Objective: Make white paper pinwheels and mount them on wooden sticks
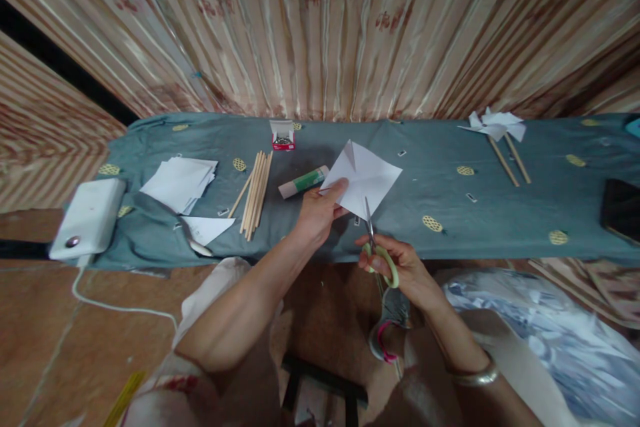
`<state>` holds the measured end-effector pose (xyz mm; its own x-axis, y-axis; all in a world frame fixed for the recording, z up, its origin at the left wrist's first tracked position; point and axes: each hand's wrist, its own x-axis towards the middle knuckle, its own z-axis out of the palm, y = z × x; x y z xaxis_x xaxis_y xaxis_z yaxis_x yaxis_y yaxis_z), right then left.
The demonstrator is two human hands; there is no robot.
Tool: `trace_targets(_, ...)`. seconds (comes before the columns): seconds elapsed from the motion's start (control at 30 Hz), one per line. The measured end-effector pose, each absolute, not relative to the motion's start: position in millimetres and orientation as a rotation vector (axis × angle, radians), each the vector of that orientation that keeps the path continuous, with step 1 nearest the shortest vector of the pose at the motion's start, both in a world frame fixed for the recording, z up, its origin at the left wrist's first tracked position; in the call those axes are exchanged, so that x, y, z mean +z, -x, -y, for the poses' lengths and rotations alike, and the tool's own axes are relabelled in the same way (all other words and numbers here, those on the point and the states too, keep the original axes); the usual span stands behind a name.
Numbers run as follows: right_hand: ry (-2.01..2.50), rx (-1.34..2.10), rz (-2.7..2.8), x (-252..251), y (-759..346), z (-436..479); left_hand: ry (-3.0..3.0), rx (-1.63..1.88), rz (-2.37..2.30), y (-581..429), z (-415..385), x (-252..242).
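Note:
A square sheet of white paper (373, 177) is pinched at its left corner by my left hand (320, 210), thumb on top. One slit shows near the sheet's upper corner. My right hand (397, 263) grips scissors (383, 260) with pale green handles, fingers in the loops. The blades reach up over the paper's lower edge. Just behind my left hand lies a green and white glue stick (303, 182). Left of it are a bundle of thin wooden sticks (257, 193) and a small red box (283, 137) standing open with metal pieces inside.
A stack of white paper squares (180, 183) lies on the left, with a paper triangle (207, 228) below it. A white power bank (90, 217) with a cable sits at the left end. Two paper pinwheels on sticks (495, 125) rest back right. A dark phone-like object (620, 210) is far right.

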<state>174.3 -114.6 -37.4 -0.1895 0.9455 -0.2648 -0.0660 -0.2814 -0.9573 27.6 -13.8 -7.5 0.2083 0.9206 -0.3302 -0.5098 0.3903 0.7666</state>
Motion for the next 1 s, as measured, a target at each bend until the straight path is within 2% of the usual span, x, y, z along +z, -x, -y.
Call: trace_targets(1.0, 1.359, 1.537, 0.955, -32.2, -167.4, 112.2, -0.564, 1.096, -0.907, -27.1, 11.0, -8.6)
